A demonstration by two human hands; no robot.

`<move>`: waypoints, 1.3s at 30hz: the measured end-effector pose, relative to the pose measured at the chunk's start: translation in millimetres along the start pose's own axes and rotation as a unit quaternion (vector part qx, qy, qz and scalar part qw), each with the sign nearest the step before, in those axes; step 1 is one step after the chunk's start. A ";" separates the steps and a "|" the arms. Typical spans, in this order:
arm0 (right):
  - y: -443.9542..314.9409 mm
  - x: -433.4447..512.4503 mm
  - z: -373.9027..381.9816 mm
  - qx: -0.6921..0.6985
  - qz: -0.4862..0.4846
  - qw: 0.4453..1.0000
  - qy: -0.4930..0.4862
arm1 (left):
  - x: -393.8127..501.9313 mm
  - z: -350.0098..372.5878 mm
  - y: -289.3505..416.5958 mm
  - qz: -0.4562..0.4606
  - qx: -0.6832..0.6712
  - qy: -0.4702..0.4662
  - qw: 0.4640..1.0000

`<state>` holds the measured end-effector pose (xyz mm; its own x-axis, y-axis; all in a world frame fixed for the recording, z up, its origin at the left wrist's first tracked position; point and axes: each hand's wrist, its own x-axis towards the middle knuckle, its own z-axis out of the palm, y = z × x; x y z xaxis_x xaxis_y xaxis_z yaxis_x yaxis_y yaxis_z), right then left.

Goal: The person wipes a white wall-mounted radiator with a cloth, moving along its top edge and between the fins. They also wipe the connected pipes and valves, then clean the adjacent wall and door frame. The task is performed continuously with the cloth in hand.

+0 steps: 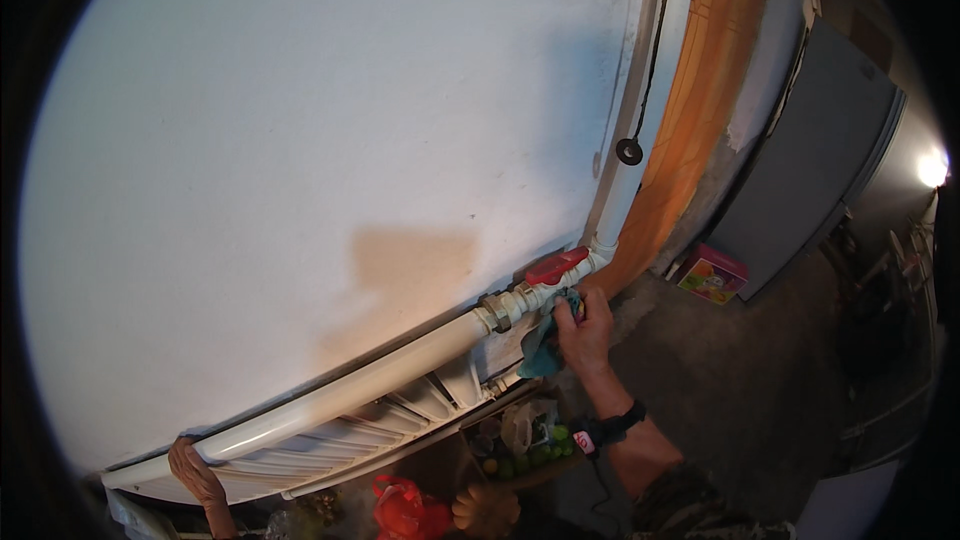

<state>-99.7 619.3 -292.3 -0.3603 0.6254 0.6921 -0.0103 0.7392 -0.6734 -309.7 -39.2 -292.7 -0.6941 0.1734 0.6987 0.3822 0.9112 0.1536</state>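
My right hand [586, 334] grips a teal cloth [541, 349] against the underside of a white pipe fitting. Just above it sits a valve with a red handle [556, 265]. A brass-coloured union nut [495, 313] joins the valve to the thick white top tube [345, 388] of a radiator. At the far left end, my left hand [196, 471] rests over that tube, its fingers curled round the top; it carries nothing that I can see. White radiator fins [360, 431] hang below the tube. Part of the cloth is hidden behind my right fingers.
A white riser pipe [616, 202] climbs beside an orange wooden door [664, 187]; a black cord with a ring [629, 151] hangs there. Below are a box of green fruit [517, 457], a red plastic bag [409, 510] and a pumpkin [486, 511]. A colourful carton [712, 274] stands by a grey cabinet [814, 150].
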 end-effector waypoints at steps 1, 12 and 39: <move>-2.1 -0.3 1.5 -0.005 -0.005 1.000 0.000 | -0.4 0.3 -1.4 -0.004 0.000 -0.004 1.000; 6.3 -10.8 14.0 0.020 0.028 0.999 0.017 | -3.6 1.3 -14.1 -0.024 -0.001 -0.036 0.999; 8.7 -32.7 42.5 0.147 0.229 0.961 0.053 | -3.3 1.1 -15.8 -0.012 -0.001 -0.039 0.999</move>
<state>-127.6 594.7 -331.9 -0.2938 0.9014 0.3181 -0.1417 0.2881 -0.9471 -314.1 -53.8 -298.2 -0.7482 0.1795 0.6387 0.3653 0.9151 0.1707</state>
